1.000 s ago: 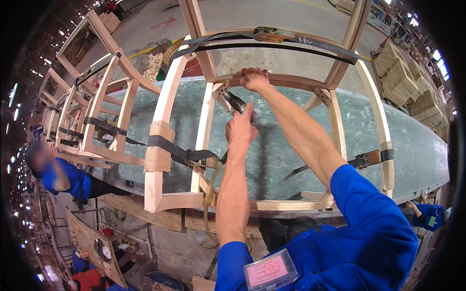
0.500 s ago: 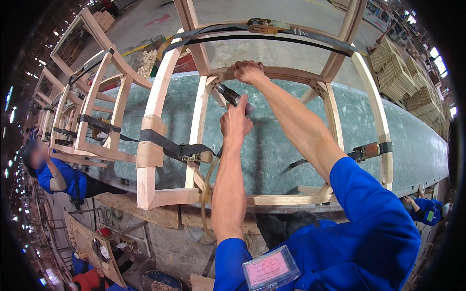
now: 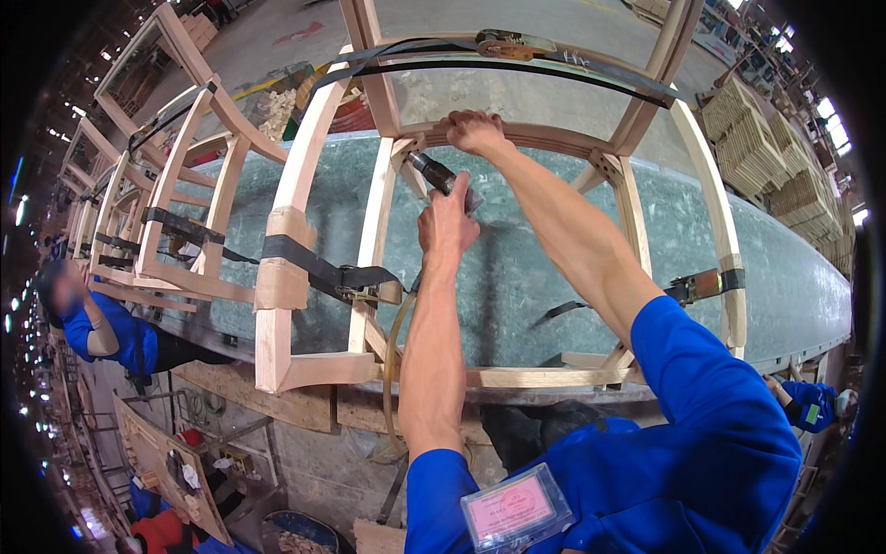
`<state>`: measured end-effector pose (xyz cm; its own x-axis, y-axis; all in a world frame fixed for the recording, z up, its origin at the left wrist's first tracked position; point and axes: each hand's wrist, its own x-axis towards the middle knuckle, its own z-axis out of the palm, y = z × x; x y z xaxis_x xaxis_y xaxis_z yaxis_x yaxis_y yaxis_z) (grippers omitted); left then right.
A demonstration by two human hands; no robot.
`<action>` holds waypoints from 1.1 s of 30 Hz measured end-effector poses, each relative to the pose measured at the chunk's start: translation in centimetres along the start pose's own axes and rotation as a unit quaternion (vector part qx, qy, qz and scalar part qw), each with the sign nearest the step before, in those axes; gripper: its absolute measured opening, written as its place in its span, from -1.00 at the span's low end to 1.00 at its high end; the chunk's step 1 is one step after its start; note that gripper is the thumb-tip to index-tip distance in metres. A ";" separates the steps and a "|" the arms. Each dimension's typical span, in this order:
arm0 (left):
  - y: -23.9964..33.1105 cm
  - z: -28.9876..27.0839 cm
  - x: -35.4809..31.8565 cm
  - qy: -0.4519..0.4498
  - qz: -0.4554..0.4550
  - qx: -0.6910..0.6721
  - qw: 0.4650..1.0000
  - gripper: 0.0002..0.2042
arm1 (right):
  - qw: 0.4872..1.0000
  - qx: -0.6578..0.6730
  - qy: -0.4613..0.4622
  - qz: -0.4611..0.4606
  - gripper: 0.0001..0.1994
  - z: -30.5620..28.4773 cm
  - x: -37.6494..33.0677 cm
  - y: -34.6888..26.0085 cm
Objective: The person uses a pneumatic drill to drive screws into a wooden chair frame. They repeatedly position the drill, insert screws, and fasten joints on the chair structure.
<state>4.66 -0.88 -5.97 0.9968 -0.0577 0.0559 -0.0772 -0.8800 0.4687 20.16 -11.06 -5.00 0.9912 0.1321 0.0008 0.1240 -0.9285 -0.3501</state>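
Observation:
A wooden chair frame [image 3: 325, 369] stands on the green-grey workbench, bound by dark ratchet straps [image 3: 318, 268]. My left hand [image 3: 447, 224] is wrapped round a dark power driver [image 3: 439, 173], its nose against the corner block [image 3: 406, 152] by the curved far rail. A hose [image 3: 392, 360] hangs along my left forearm. My right hand [image 3: 475, 132] is closed over the curved rail [image 3: 544, 138], just right of that corner. The driver's tip and the fastening spot are partly hidden by the block.
More strapped chair frames [image 3: 189, 198] stand to the left on the workbench [image 3: 784, 268]. Stacked wooden parts [image 3: 752, 129] lie at the far right. A person in blue [image 3: 125, 332] is at the left, and another person [image 3: 812, 403] at the right edge.
Both hands keep their places on the driver and the rail. The view has shifted very slightly; nothing else has visibly moved.

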 end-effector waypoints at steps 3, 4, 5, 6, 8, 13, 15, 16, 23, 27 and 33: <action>0.2 0.0 0.2 -0.015 -0.019 -0.014 1.000 -0.31 | 1.000 -0.007 -0.002 -0.001 -0.58 0.0 0.0 0.2; 0.3 0.1 0.2 -0.013 -0.017 -0.015 1.000 -0.30 | 1.000 -0.005 0.001 0.003 -0.58 0.0 0.0 0.4; 0.4 0.2 0.3 -0.011 -0.015 -0.017 1.000 -0.30 | 1.000 -0.004 0.003 0.007 -0.58 0.0 0.1 0.6; 0.5 0.2 0.3 -0.009 -0.013 -0.018 1.000 -0.29 | 1.000 -0.003 0.006 0.011 -0.57 0.0 0.1 0.8; 0.2 0.1 0.3 -0.002 -0.019 -0.018 1.000 -0.29 | 1.000 -0.004 0.002 -0.003 -0.57 0.2 0.2 0.5; -0.4 0.1 0.1 -0.001 -0.027 -0.010 1.000 -0.28 | 1.000 0.003 -0.014 -0.014 -0.54 0.3 0.1 -0.3; -0.1 0.1 0.0 -0.001 -0.023 -0.013 1.000 -0.28 | 0.999 0.018 -0.026 -0.038 -0.53 -0.4 -0.5 0.3; 0.9 0.3 0.2 0.002 -0.012 -0.018 1.000 -0.27 | 0.999 0.010 0.009 -0.051 -0.51 -1.1 -0.9 1.7; -1.7 -0.4 -0.2 -0.017 -0.035 0.031 0.999 -0.28 | 0.944 0.284 0.163 -0.031 -0.39 -1.6 -19.6 -3.2; 0.7 -0.5 -0.4 -0.020 -0.008 0.077 0.997 -0.32 | 0.967 0.186 0.128 -0.119 -0.46 -4.1 -37.1 -1.7; 5.6 -3.0 -7.6 -0.047 0.077 0.003 0.996 -0.24 | 0.993 0.065 0.083 -0.049 -0.52 -1.6 -41.7 0.4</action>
<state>-3.38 -3.95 -1.12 0.9705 -0.2371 0.0435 -0.2304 -0.8597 0.4559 -21.05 -17.52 -3.69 0.9698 0.1506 0.1918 0.2243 -0.8596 -0.4591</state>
